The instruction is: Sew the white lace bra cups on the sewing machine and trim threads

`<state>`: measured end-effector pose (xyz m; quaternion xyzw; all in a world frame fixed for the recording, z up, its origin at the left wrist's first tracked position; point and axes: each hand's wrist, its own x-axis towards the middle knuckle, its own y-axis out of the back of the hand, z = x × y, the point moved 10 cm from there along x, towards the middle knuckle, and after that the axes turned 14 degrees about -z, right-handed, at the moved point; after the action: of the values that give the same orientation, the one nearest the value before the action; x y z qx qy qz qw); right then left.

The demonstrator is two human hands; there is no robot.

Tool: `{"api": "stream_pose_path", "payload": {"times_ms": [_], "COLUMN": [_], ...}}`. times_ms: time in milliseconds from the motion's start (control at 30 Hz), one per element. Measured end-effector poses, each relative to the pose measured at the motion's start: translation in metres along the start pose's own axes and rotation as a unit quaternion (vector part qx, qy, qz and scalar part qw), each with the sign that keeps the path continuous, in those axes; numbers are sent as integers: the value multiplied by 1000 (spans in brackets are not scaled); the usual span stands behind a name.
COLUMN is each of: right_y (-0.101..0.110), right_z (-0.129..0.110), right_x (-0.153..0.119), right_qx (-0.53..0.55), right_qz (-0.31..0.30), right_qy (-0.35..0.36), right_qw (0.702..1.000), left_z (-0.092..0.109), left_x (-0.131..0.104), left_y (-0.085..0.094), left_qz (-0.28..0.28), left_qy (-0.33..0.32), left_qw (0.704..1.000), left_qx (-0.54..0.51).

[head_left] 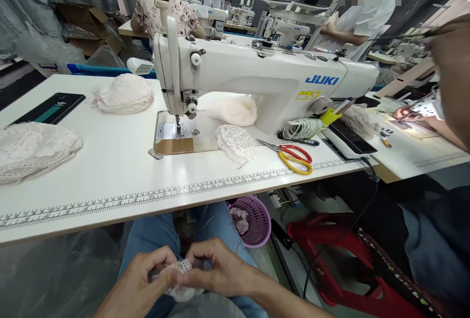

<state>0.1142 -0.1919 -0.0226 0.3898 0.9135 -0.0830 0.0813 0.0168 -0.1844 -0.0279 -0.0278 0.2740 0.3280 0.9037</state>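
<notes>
Low in the head view, over the lap, my left hand [145,279] and my right hand [220,269] meet at a small piece of white lace fabric [183,292]. Fingers and thumbs of both hands pinch it, and part of it is hidden behind them. Beyond them a white sewing machine [235,66] stands on the white table [121,161]. A lace piece [237,143] lies on the table just right of the machine's needle plate. Stacked lace pieces [35,149] and a cream lace bundle [124,94] rest on the left.
Scissors [295,158] with red and yellow handles lie near the table's front edge, beside coiled cord [303,128] and a phone [348,137]. A purple basket [257,225] sits below. Another person's arm [453,73] is at the right, near a red stool [330,254].
</notes>
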Motion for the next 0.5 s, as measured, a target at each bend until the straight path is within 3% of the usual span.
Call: {"api": "stream_pose_path", "payload": {"times_ms": [367, 500], "right_y": [8, 12], "right_z": [-7, -37], "right_x": [-4, 10], "right_qx": [-18, -58], "right_qz": [42, 50], "right_qy": [5, 25], "right_qw": [999, 997], "left_z": [-1, 23], "left_x": [-2, -13], "left_y": [5, 38], "left_qz": [-22, -4], "left_qy": [10, 11], "left_qw": [999, 999], "left_qx": [30, 50]}}
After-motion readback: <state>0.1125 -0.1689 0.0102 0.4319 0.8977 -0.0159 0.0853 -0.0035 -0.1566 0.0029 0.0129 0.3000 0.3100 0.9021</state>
